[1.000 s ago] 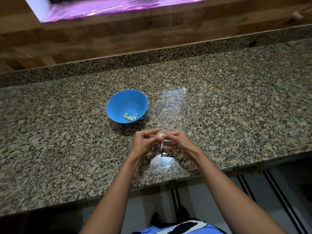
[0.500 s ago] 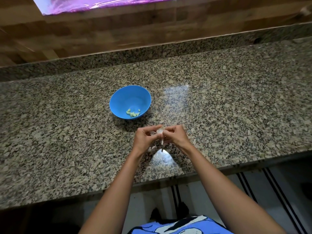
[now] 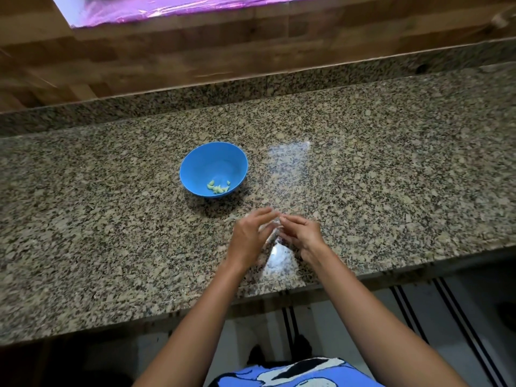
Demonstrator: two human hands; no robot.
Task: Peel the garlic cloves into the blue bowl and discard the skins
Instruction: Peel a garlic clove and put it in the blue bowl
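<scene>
The blue bowl [image 3: 200,163] stands on the granite counter [image 3: 111,219], with several peeled pale-green cloves [image 3: 218,188] in its near side. In front of the bowl and to its right, my two hands meet above the counter, both blurred. My right hand [image 3: 303,233] has its fingers curled and pinches a whitish garlic clove [image 3: 271,228] with papery skin hanging from it. My left hand [image 3: 247,237] lies beside the clove with its fingers stretched out toward the right hand's fingertips. How much of the clove is bare is hidden by the blur.
A granite upstand and a wooden wall [image 3: 167,60] run along the back of the counter. The counter's front edge [image 3: 279,286] is just below my wrists, with striped flooring beneath. Pale glare patches lie on the stone to the right of the bowl and under my hands.
My left hand's fingers have straightened and come off their pinch on the clove. The right hand still holds it. The hands have stayed in front of the bowl.
</scene>
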